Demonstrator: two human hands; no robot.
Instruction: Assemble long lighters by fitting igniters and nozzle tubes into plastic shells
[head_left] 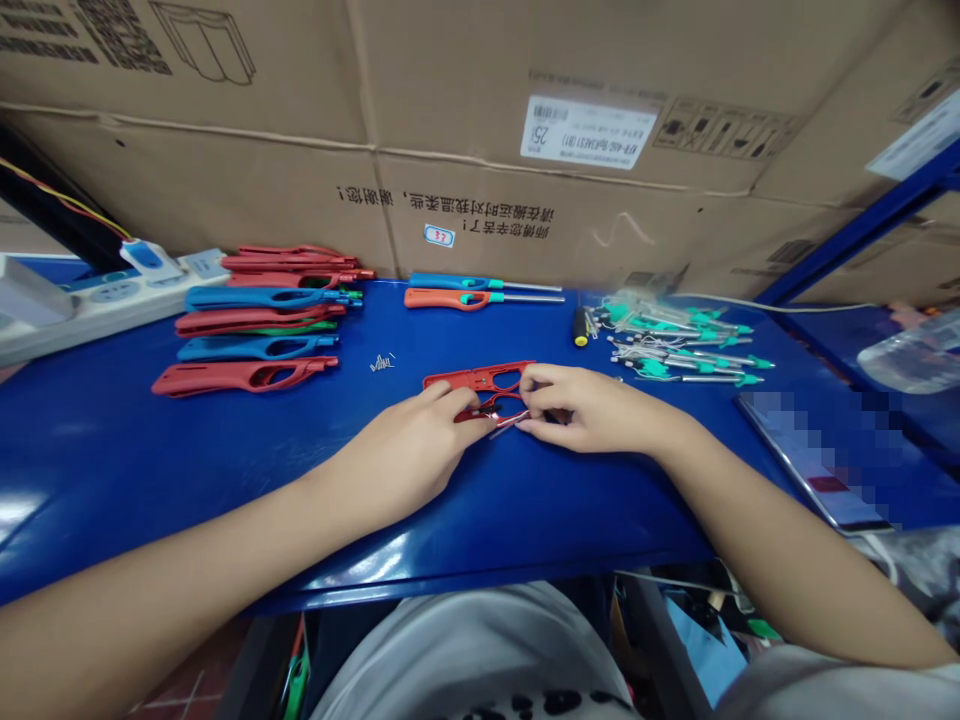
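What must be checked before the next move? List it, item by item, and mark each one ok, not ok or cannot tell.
1. Left hand gripping the red piece: ok, pinched between thumb and finger.
2. Right hand firm on that piece: cannot tell; the fingertips are at its end, but their hold is hidden.
3. Shell half closed up: not ok, it lies on the table just beyond the hands, inside facing up.
4. Small metal bits laid out: ok, in a loose pile on the table.
5. Phone away from both hands: ok, off to the right.
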